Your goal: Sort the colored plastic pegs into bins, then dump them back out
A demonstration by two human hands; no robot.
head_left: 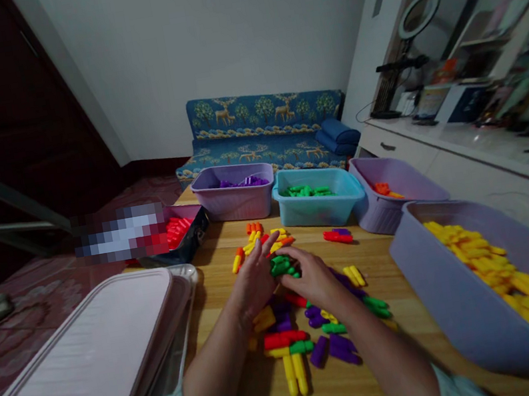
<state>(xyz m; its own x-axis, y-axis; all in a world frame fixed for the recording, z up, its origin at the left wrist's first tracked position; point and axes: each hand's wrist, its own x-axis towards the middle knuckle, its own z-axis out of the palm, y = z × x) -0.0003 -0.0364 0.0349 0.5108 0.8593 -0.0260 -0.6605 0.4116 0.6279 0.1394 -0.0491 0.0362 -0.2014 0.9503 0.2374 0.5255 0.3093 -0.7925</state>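
My right hand (312, 276) is curled around several green bullet-shaped plastic pieces (280, 265) above the middle of the table. My left hand (256, 276) is close beside them, fingers stretched out; whether it touches the green pieces I cannot tell. Beneath and around both hands lie loose pieces of the same kind: red ones (285, 338), yellow ones (295, 375), purple ones (343, 348) and green ones (376, 305). Beyond my fingers is a small cluster of yellow and orange pieces (281, 244). A red piece (337, 237) lies to its right.
Along the far side stand a lilac bin (237, 202) of purple pieces, a turquoise bin (320, 209) of green ones and another lilac bin (378, 209) with orange ones. A large lilac bin (454, 301) of yellow pieces is right; a dark box (194, 237) of red pieces and pale lids (85, 370) are left.
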